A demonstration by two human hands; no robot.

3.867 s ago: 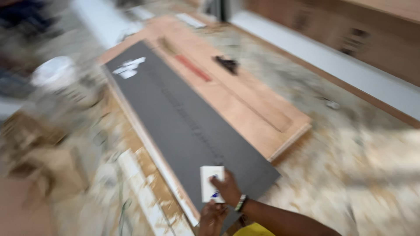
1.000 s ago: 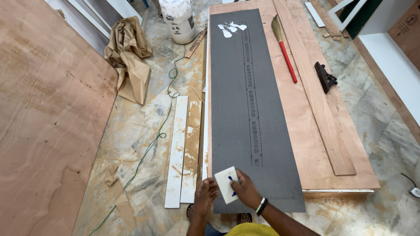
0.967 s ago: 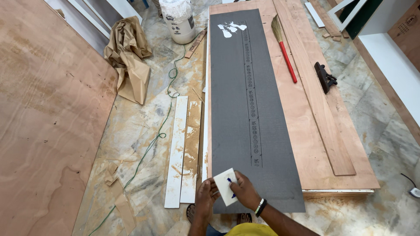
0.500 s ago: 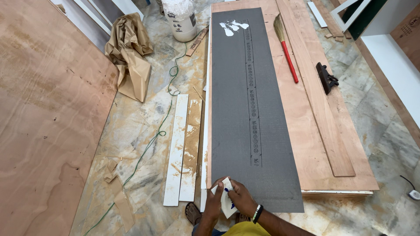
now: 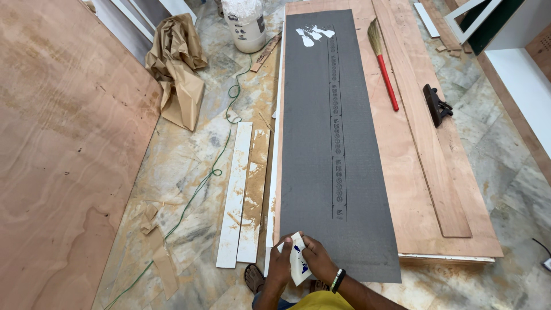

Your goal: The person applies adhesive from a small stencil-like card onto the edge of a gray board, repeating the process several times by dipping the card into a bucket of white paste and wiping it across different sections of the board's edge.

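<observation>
Both hands meet at the near edge of the grey sheet [image 5: 336, 143], pinching one small white card [image 5: 298, 265] with blue marks between them. The left hand [image 5: 280, 266] has its fingers curled round the card's left edge, and the right hand [image 5: 317, 261], a dark band at its wrist, closes thumb and fingers on the card's right side. The card is tilted, its far corner over the sheet's near left corner. The sheet lies lengthwise on a plywood board [image 5: 410, 189], running away from the person, with white smears at its far end. To the right on the board lie a long wooden strip [image 5: 427, 132], a red-handled broom [image 5: 383, 69] and a dark hand tool [image 5: 436, 104]. Left of the sheet, on the marble floor, lie two white offcuts [image 5: 241, 195] and a green cord [image 5: 204, 183]; crumpled brown paper [image 5: 179, 69] and a white bucket [image 5: 245, 24] sit farther off. A large plywood panel [image 5: 63, 161] fills the left.
</observation>
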